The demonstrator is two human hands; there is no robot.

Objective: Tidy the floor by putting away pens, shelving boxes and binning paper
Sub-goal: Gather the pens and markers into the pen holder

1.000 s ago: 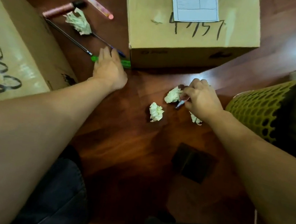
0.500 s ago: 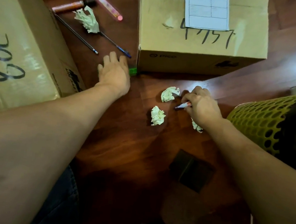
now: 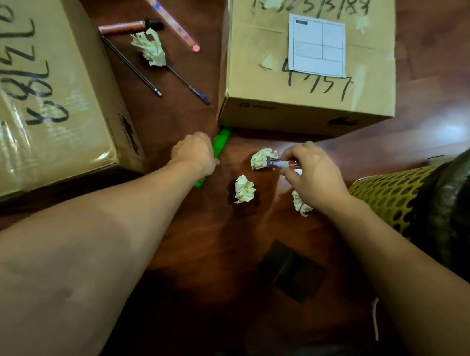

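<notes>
On the dark wooden floor my left hand (image 3: 195,152) is closed around a green pen (image 3: 221,143), which sticks out above and below the fist. My right hand (image 3: 312,171) pinches a clear pen with a red core (image 3: 278,163), lifted just over a crumpled paper ball (image 3: 261,158). Two more paper balls lie close by, one in the middle (image 3: 244,189) and one half under my right wrist (image 3: 300,206). Farther back lie two thin dark pens (image 3: 134,68) (image 3: 188,83), a pink marker (image 3: 128,27), a pink patterned pen (image 3: 173,24) and another crumpled paper (image 3: 151,47).
A large cardboard box (image 3: 30,85) stands at the left and a smaller labelled one (image 3: 308,68) straight ahead. A yellow mesh bin with a black liner (image 3: 398,196) stands at the right. A dark square object (image 3: 290,270) lies on the floor near my knees.
My left hand has closed on the green pen and drawn it toward me, turning it upright. My right hand has lifted the clear pen off the floor.
</notes>
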